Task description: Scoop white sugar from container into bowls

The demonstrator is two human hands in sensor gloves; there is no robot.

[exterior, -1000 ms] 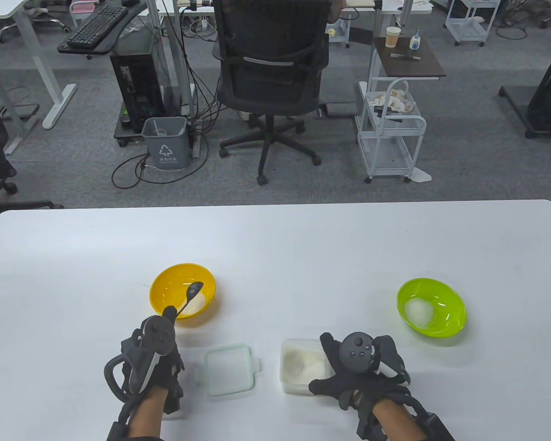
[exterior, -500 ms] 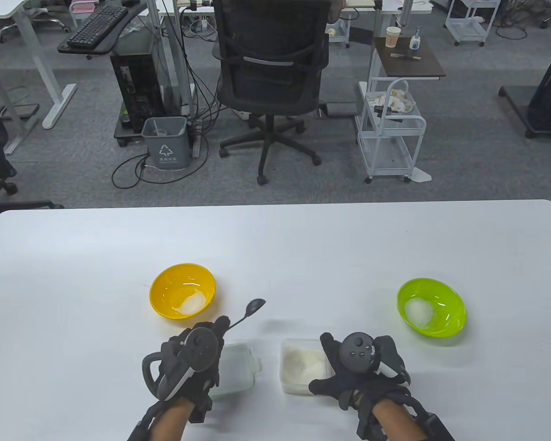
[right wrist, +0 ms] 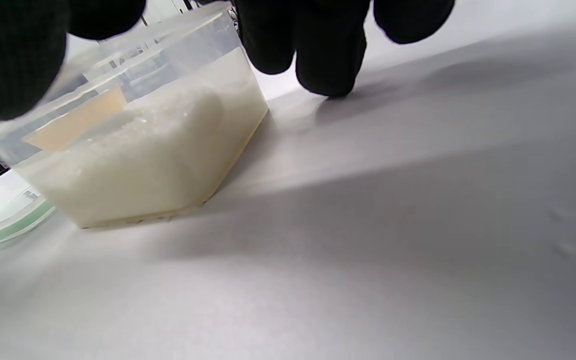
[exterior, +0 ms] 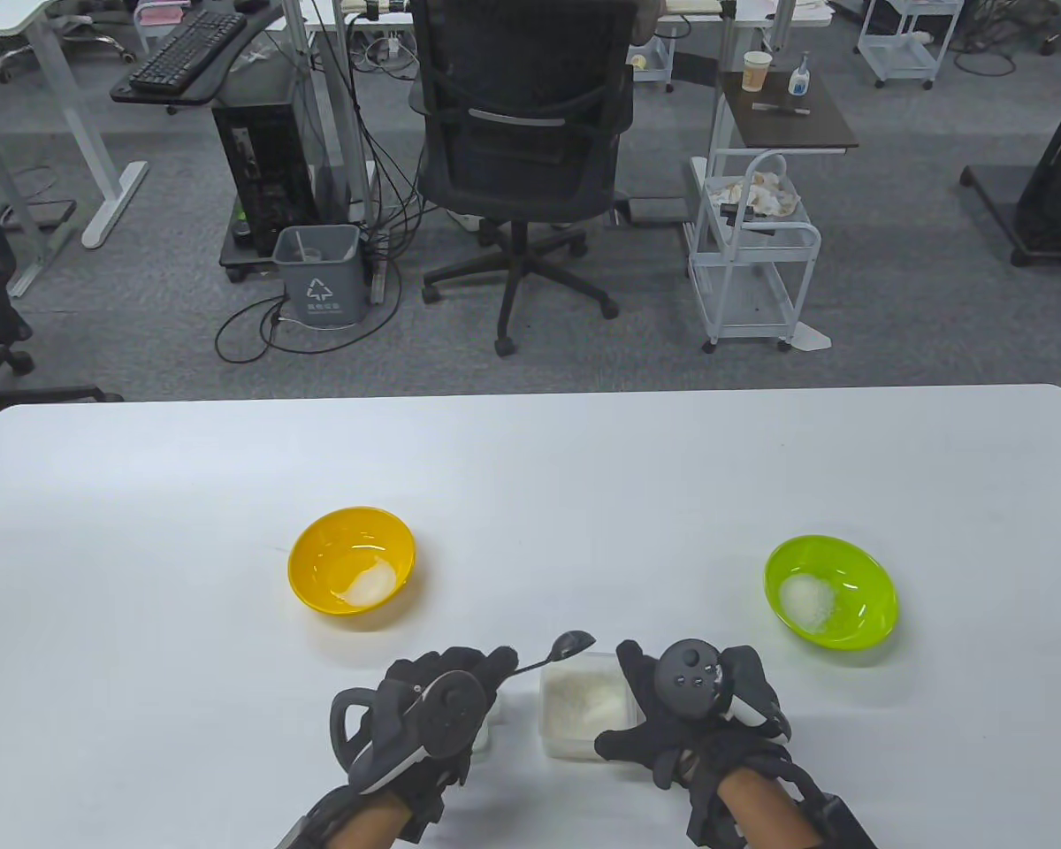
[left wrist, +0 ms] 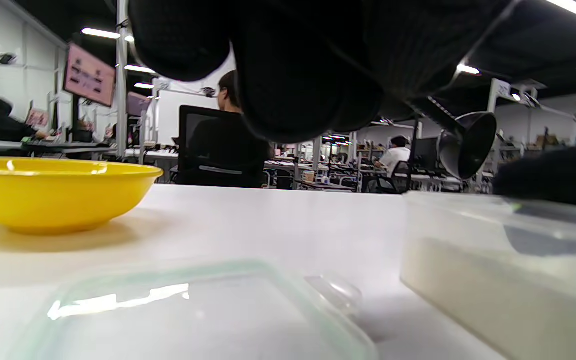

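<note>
A clear square container of white sugar (exterior: 582,703) stands near the front of the table; it also shows in the right wrist view (right wrist: 143,140) and the left wrist view (left wrist: 508,270). My left hand (exterior: 460,685) holds a dark spoon (exterior: 570,645), whose bowl hangs over the container's far left corner; the spoon shows in the left wrist view (left wrist: 468,145). My right hand (exterior: 672,707) grips the container's right side. A yellow bowl (exterior: 351,566) with some sugar sits at left, and shows in the left wrist view (left wrist: 53,192). A green bowl (exterior: 831,591) with sugar sits at right.
The container's clear lid (left wrist: 188,315) lies on the table under my left hand, mostly hidden in the table view. The white table (exterior: 530,460) stretches wide beyond the bowls. An office chair (exterior: 522,150) and a cart (exterior: 751,256) stand past its far edge.
My left hand has carried the spoon from over the yellow bowl rightward and toward me, over the lid, to the container's edge. My right hand has stayed on the container.
</note>
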